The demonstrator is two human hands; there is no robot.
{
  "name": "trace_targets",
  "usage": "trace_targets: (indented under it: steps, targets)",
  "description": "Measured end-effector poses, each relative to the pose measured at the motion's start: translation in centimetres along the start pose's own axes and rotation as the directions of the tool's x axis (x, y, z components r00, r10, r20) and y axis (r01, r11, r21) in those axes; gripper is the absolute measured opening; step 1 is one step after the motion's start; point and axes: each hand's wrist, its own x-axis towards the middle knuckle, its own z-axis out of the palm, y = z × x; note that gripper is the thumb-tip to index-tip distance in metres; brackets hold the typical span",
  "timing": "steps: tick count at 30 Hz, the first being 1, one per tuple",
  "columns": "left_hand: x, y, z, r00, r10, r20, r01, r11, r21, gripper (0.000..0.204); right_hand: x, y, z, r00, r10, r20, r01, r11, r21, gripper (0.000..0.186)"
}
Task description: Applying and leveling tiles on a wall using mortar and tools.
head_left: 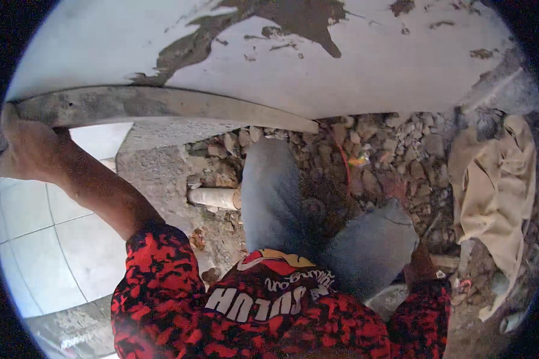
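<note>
My left hand (33,146) is at the far left, closed round the end of a long grey board (161,103). Its fingers are partly lost in the dark rim of the picture. The board runs along the foot of a pale wall (401,72), its other end over the rubble near the middle. On the right, beside my bent knee, a bit of bare skin at my right hand (421,266) shows past the sleeve. Its fingers are hidden, so what it touches cannot be told.
White floor tiles (36,269) lie at left, next to a rough concrete edge (156,173). Broken stones (395,149) cover the ground ahead, with a pale pipe (214,197) sticking out near my leg. A crumpled beige cloth (494,185) lies at right. Dark wet patches (269,18) mark the wall.
</note>
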Motion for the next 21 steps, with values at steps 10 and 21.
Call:
trace_targets:
  steps: [10, 21]
  targets:
    - [1.9, 1.1, -1.9, 0.992, -0.031, -0.122, 0.042, 0.995, 0.092, 0.074, -0.9, -0.9, -1.7, 0.990, -0.040, -0.134, 0.044, 0.999, 0.029, 0.055]
    - [2.9, -0.7, -2.0, 0.999, 0.029, -0.021, -0.029, 1.000, -0.002, 0.070, 0.4, -1.4, -2.2, 0.967, -0.053, -0.250, 0.068, 0.996, 0.051, 0.054]
